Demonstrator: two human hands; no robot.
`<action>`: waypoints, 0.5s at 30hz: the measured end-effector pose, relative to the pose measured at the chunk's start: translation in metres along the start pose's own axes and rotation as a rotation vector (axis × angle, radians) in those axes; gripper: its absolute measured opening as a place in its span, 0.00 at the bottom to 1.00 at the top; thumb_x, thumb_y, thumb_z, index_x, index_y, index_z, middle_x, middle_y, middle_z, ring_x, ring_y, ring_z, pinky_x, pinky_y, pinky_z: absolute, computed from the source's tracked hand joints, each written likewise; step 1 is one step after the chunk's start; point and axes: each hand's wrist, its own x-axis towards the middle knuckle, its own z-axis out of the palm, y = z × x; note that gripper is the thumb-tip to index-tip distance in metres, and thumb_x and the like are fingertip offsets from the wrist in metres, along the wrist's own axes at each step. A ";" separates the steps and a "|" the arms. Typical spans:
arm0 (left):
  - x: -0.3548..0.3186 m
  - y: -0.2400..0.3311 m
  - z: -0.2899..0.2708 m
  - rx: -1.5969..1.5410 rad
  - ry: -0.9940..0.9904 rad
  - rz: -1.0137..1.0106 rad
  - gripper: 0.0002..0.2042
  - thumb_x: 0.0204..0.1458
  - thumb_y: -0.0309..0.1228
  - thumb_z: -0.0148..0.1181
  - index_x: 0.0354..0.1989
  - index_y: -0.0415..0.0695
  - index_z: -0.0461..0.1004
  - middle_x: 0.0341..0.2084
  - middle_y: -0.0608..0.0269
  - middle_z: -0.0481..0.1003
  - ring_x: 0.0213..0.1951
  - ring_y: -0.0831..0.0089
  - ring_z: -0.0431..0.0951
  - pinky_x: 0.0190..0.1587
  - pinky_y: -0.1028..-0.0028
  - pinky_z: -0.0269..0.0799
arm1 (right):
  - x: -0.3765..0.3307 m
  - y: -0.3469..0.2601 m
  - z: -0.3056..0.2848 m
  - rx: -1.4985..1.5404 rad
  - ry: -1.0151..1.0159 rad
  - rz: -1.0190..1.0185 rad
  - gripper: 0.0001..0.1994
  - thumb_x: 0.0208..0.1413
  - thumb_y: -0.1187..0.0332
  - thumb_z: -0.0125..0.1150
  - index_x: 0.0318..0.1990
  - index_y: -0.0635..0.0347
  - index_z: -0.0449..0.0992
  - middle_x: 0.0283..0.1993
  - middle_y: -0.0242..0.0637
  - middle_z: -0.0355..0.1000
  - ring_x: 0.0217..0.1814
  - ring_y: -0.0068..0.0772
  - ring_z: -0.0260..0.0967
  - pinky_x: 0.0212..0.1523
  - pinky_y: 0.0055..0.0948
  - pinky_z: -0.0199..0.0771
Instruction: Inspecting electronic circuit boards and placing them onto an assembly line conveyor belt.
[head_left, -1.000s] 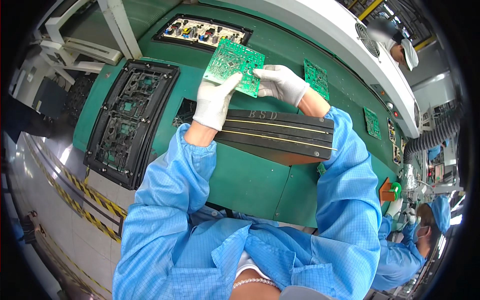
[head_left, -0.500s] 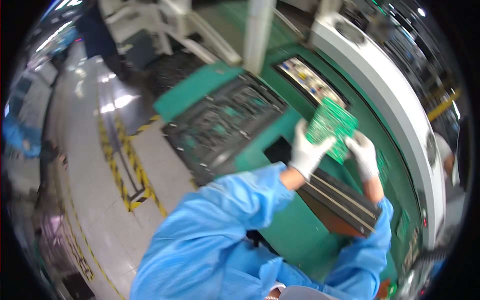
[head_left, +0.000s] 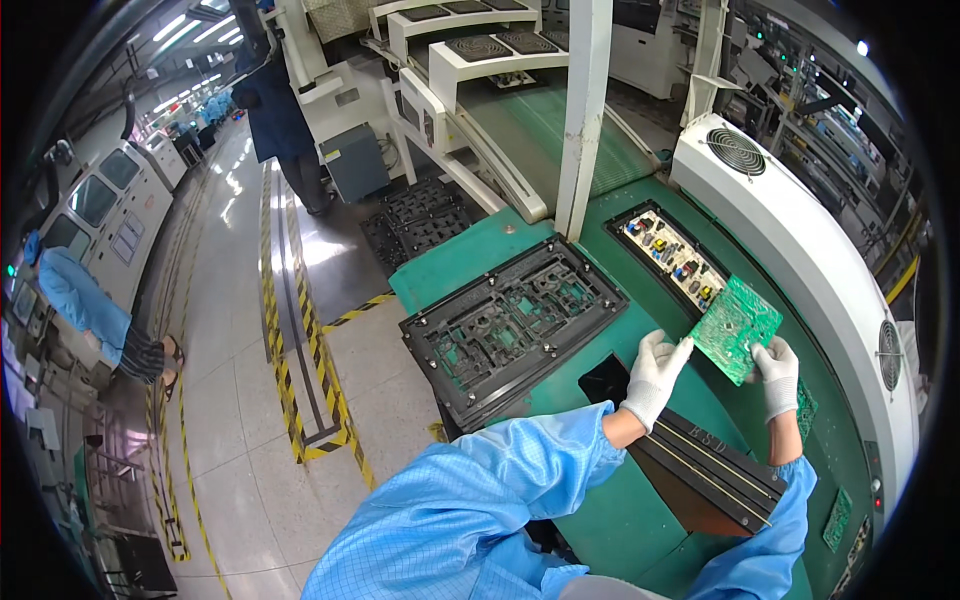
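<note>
Presently grasps a green printed circuit board [head_left: 738, 328] with both hands, gloved in white. Secures the left corner with the left hand [head_left: 656, 375], thumb extended to the edge and other fingers curled. Pinches the lower right edge with the right hand [head_left: 777, 375], thumb and fingertips at the rim. Cannot tell the finger placement behind the board. Holds it tilted, raised over the green table [head_left: 635, 512], overlapping in view the near end of a black-framed carrier [head_left: 668, 258] loaded with cream boards and blue, yellow and black components.

Note left of the hands, on the table, a black fixture tray [head_left: 515, 330] with shaped cutouts, green visible through several. Record below the hands a long black block [head_left: 715, 460], marked along the top by two thin yellow strips. Find further green boards to the right: one [head_left: 806, 408] partly hidden behind the right hand, another [head_left: 838, 520] flat on the table nearer the body.

Observe beyond the table a white machine housing [head_left: 800, 220] with round fan grilles; at left, striped floor tape [head_left: 283, 375] and, well apart, a person in blue workwear [head_left: 85, 305].
</note>
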 end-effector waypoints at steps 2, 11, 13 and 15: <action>0.000 -0.007 -0.002 0.037 -0.036 0.010 0.30 0.57 0.38 0.66 0.59 0.30 0.60 0.45 0.51 0.74 0.46 0.71 0.77 0.50 0.76 0.73 | 0.016 0.031 -0.023 0.034 0.061 0.118 0.11 0.58 0.68 0.63 0.42 0.68 0.75 0.24 0.32 0.71 0.18 0.23 0.68 0.18 0.26 0.73; -0.005 -0.014 -0.009 0.181 -0.103 0.158 0.25 0.58 0.38 0.65 0.56 0.34 0.66 0.45 0.54 0.74 0.48 0.70 0.76 0.52 0.72 0.72 | 0.030 0.090 -0.063 -0.861 0.235 0.201 0.27 0.58 0.54 0.62 0.51 0.74 0.69 0.38 0.57 0.75 0.35 0.53 0.77 0.35 0.45 0.78; 0.002 -0.019 -0.008 0.103 -0.100 0.186 0.22 0.57 0.35 0.66 0.54 0.36 0.67 0.45 0.57 0.75 0.48 0.72 0.75 0.52 0.73 0.72 | 0.017 0.081 -0.073 -1.092 0.311 0.006 0.32 0.59 0.49 0.59 0.57 0.73 0.68 0.53 0.63 0.71 0.58 0.63 0.67 0.61 0.45 0.66; 0.009 -0.023 -0.003 0.069 -0.071 0.194 0.19 0.56 0.32 0.67 0.51 0.38 0.69 0.43 0.62 0.75 0.47 0.75 0.75 0.51 0.74 0.72 | 0.008 0.053 -0.084 -1.008 0.256 -0.123 0.30 0.59 0.51 0.60 0.58 0.70 0.68 0.56 0.62 0.70 0.58 0.62 0.68 0.60 0.45 0.67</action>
